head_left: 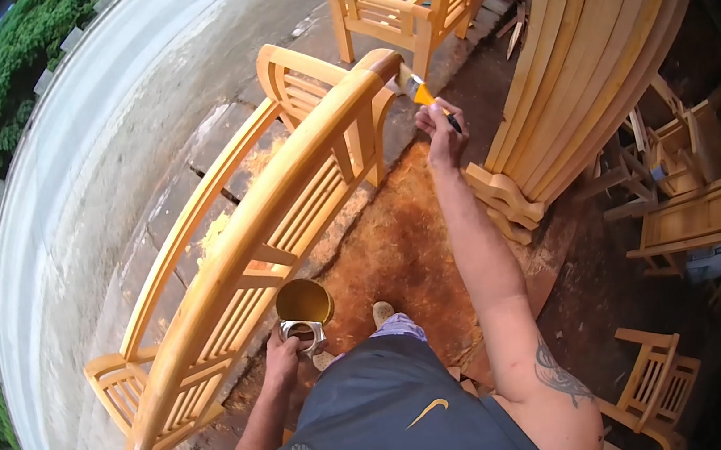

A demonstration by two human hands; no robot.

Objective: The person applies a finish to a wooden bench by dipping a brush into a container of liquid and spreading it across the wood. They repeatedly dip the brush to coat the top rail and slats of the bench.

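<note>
My right hand (441, 132) is closed around the handle of a paintbrush (423, 94), orange and black with a metal ferrule. Its bristles meet the far end of the top rail on a pale wooden bench (226, 232). Lower down, beside the bench back, my left hand (283, 357) grips a can (304, 302) by its silvery metal side or handle. Amber-yellow liquid shows inside the can's round mouth. The bench has a long curved top rail, slatted back and slatted arms.
A slatted wooden armchair (414, 2) stands beyond the bench. Long curved boards (581, 45) are stacked at the right. More wooden furniture (688, 216) sits farther right, and a chair (654, 378) at lower right. A paved road (50, 263) runs along the left.
</note>
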